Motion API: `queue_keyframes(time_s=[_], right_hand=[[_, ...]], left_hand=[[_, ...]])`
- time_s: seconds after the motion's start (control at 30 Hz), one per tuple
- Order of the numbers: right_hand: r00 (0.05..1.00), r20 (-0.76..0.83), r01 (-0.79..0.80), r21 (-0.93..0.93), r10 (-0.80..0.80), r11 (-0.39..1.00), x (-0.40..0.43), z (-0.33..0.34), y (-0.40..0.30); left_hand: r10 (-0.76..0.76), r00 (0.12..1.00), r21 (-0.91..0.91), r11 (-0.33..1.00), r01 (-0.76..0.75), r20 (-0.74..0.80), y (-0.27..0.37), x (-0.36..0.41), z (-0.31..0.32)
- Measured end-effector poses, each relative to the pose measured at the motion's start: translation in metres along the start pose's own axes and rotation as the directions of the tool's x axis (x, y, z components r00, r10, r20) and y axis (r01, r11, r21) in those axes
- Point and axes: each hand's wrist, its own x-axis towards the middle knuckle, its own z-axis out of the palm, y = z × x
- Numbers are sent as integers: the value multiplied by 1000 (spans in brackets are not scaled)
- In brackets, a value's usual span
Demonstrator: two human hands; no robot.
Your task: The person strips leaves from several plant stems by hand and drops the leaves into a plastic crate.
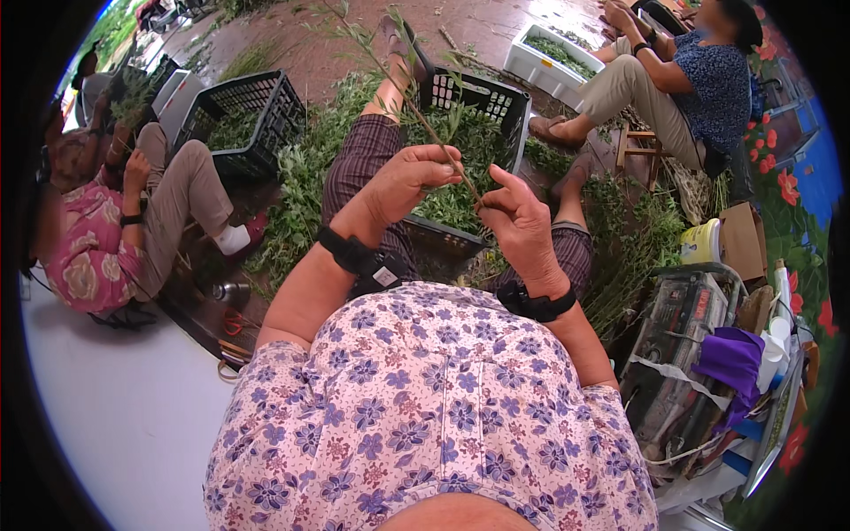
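A long leafy plant stem (413, 106) slants up and away over a black plastic crate (511, 99), its leaves left mostly toward the far tip. My left hand (413, 178) pinches the stem partway along, between thumb and fingers. At the stem's lower end, my right hand (518, 216) grips it with thumb and fingertips, the index finger raised. Stripped green leaves (458, 143) lie in the crate, which stands on the floor between my legs. My forearms hide part of its near side.
Cut greenery (319, 152) is heaped left of the crate, with stalks (637, 245) piled at right. A second black crate (265, 126) and a white bin (548, 63) hold leaves. Two seated people (99, 259) (710, 86) flank me. Red scissors (232, 323) lie at left; a cluttered machine (671, 352) stands at right.
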Motion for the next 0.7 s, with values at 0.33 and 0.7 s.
queue_keyframes(time_s=[0.33, 0.7], right_hand=[[997, -30, 73, -89, -76, 993, 2, 1, 5], [996, -75, 56, -24, -58, 998, -1, -2, 14]], left_hand=[[62, 988, -168, 982, -86, -145, -21, 8, -3], [16, 975, -163, 985, -54, -222, -13, 9, -12]])
